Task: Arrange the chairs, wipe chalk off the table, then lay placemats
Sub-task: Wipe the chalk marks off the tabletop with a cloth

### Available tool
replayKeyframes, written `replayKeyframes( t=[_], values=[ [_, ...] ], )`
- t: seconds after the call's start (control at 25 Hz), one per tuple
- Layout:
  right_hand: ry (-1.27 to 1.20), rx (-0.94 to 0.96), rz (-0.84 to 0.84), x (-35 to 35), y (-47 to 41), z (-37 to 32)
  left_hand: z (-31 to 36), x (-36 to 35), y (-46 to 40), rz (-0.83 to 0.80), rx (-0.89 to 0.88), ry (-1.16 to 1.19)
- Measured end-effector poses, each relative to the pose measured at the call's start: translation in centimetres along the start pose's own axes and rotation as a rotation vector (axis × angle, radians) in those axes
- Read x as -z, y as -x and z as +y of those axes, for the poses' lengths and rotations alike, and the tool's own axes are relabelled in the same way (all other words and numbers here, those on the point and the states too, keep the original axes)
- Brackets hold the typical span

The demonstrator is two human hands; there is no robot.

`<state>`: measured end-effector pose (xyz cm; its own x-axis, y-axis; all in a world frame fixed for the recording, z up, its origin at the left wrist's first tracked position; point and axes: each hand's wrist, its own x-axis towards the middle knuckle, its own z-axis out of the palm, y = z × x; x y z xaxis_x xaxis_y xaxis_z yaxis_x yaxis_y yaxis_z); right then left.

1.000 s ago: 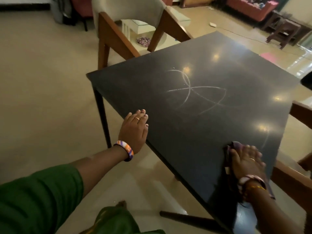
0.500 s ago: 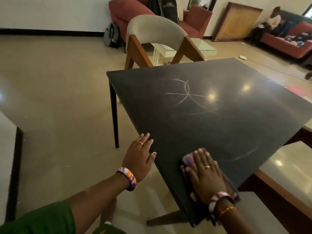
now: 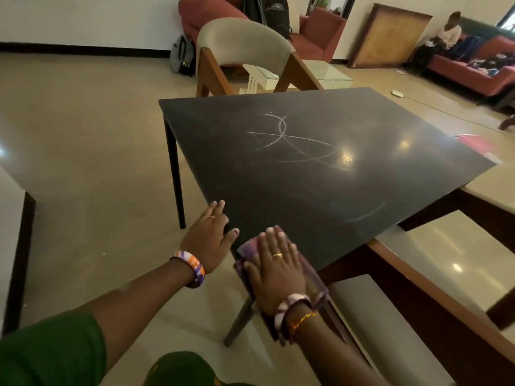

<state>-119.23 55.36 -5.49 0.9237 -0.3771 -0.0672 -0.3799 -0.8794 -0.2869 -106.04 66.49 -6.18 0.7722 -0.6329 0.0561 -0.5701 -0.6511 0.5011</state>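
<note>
Right hand (image 3: 274, 270): fingers flat, pressing purple cloth (image 3: 309, 270) on black bench (image 3: 278, 188) corner | left hand (image 3: 207, 242): fingers spread on bench edge | chalk arcs (image 3: 289, 142) mid-bench | chair (image 3: 245, 51) beyond

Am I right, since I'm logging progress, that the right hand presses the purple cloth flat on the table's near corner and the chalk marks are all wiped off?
Not quite. The right hand does press the purple cloth on the table, but the head view shows the chalk marks unwiped.
</note>
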Motion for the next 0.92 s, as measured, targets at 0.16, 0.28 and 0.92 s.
replayKeyframes(
  t=[0.16,0.28,0.92],
  values=[
    [0.007,0.009,0.059,-0.1,-0.1,2.6,1.3,-0.3,-3.6,-0.061,-0.081,-0.110],
    [-0.008,-0.201,0.148,1.5,-3.0,9.3,2.6,-0.5,-5.7,-0.111,-0.120,-0.134],
    [-0.018,-0.204,0.039,3.5,-5.7,10.8,5.8,-2.7,-10.8,-0.107,-0.216,-0.063]
  ],
)
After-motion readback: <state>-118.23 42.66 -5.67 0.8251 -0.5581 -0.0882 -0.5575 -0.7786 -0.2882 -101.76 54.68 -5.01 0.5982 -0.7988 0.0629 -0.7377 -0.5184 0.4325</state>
